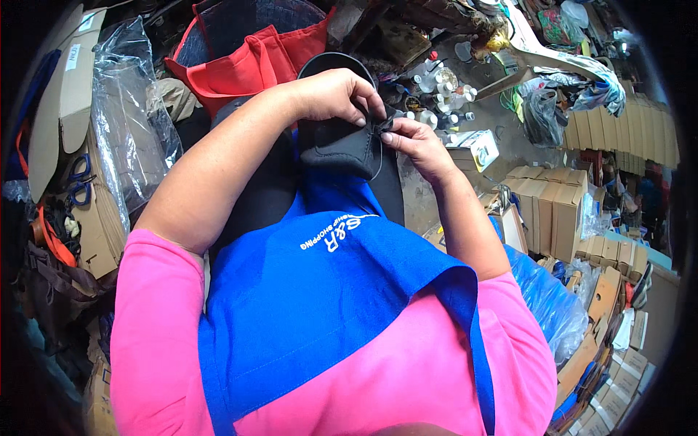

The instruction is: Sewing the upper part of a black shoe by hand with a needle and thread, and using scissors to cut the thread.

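Observation:
A black, stitched, shoe-like item (pixel 338 149) with a rounded end and a dark oval rim rests over my lap, beyond the blue apron (pixel 291 291). My left hand (pixel 338 98) lies over it from the left, fingers bent down to its right edge. From the right, my right hand (pixel 420 147) pinches a small gathered black strip (pixel 384 128) at that same edge. Both hands' fingertips nearly meet there. A thin dark cord or edge curves down below the strip. My left fingers partly cover the item, so its exact kind is unclear.
An open red bag (pixel 265 64) stands just beyond my lap. Several small bottles (pixel 443 91) sit on the floor at the far right. Cardboard boxes (pixel 549 207) and blue plastic (pixel 542 291) crowd the right. Clear plastic (pixel 131 109) and blue-handled scissors (pixel 80 180) lie left.

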The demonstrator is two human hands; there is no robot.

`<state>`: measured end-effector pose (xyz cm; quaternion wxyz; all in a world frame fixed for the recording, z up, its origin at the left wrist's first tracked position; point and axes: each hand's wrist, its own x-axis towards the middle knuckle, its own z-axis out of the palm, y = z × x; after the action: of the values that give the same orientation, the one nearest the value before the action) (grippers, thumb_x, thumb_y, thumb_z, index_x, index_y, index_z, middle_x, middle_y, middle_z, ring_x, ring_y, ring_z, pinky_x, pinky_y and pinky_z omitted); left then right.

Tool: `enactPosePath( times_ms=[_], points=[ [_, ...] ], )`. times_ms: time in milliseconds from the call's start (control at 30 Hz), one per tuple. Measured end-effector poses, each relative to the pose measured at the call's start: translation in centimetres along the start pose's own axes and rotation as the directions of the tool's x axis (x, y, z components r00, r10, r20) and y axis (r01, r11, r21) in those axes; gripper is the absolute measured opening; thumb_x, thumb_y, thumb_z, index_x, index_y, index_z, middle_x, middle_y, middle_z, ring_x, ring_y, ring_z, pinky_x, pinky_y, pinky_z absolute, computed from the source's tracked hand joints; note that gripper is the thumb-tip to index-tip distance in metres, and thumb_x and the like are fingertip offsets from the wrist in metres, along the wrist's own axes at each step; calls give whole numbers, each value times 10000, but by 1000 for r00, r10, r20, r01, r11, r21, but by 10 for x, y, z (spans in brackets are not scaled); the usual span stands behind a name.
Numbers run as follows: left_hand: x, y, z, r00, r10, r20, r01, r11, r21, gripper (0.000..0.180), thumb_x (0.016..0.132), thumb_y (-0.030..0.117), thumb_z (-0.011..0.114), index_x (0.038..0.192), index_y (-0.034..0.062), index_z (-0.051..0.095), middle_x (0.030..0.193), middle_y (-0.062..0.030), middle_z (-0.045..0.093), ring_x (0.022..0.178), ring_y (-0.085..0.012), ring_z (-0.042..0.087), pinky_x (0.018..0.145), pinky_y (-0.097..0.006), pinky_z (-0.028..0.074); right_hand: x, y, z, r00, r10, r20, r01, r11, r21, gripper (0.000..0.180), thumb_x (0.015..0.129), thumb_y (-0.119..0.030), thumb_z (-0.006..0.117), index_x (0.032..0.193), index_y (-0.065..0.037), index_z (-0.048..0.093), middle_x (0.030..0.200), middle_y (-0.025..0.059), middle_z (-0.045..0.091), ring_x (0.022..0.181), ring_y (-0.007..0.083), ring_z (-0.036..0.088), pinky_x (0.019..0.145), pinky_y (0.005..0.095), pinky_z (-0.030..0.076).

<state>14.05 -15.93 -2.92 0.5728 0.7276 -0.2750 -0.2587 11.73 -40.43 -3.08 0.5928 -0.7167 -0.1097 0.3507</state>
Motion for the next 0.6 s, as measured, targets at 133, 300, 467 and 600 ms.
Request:
enactPosePath(
  times_ms=[133,300,467,600],
  points=[
    [1,-5,0,1000,-3,10,4,997,-74,333,728,-59,677,1044,46,699,951,-32,691,897,-120,613,849,-278,494,4,-1,-3,1000,1,14,-1,1000,-16,173,858,-172,694,979,-49,687,928,-27,618,878,91,543,856,254,415],
    [-4,0,2,1000,-14,-26,14,1000,-5,320,723,-54,685,1028,41,703,923,-29,691,886,-119,619,840,-277,496,13,-9,-8,996,-53,72,69,968,-241,114,858,-152,695,902,-51,664,903,-49,589,842,52,526,777,220,424],
    [-23,0,10,991,-56,-122,48,996,-73,219,739,-41,685,949,18,676,857,-25,685,828,-104,624,807,-263,499,13,-8,22,990,-142,-24,128,944,-305,145,781,-108,748,854,-15,663,803,25,596,763,100,563,684,263,454],
    [-43,-11,15,983,-58,-171,28,985,-171,157,786,40,715,932,8,665,860,0,676,825,-69,594,797,-252,489,11,-18,25,985,-171,11,165,927,-336,152,755,-128,773,856,-40,701,806,42,614,751,109,565,676,270,468]
  ],
)
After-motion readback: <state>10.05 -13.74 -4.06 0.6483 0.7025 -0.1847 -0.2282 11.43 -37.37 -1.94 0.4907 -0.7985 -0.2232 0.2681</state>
